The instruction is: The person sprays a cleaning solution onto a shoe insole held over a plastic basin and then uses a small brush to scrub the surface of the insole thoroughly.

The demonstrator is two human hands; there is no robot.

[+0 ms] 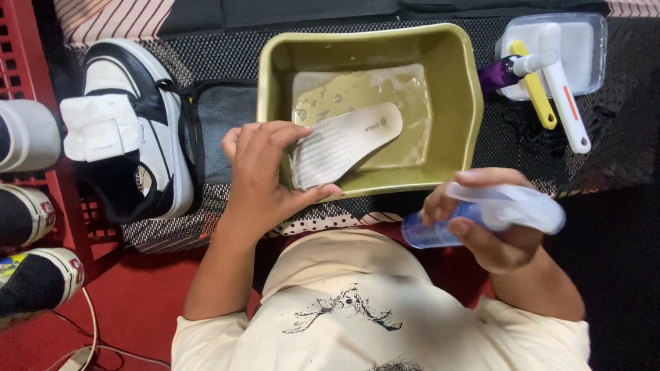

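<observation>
A: Looking at the middle of the frame, what is held over the olive-green basin [454, 89]?

B: A pale shoe insole [344, 143] is held there by the left hand [258, 182]. Its heel end is clamped between the thumb below and the fingers spread over the top, while the toe end points toward the upper right, above the shallow soapy water.

A: And at the lower right of the frame?

B: A translucent spray bottle [481, 214] is gripped by the right hand [498, 223]. The fingers are wrapped closed round its body, and the nozzle seems to be turned toward the left, though the blur makes that hard to tell.

A: How is this step best done?

B: The insole is probably best kept tilted over the basin, so that drips are caught there and not on the dotted mat. The spray is better aimed along the whole printed face, not only at the heel, and the grip should be kept at the very edge so less surface is covered.

A: What else is seen?

B: A black-and-white sneaker [130, 124] lies at the upper left, and brushes [560, 82] rest on a clear tub [595, 41] at the upper right.
</observation>
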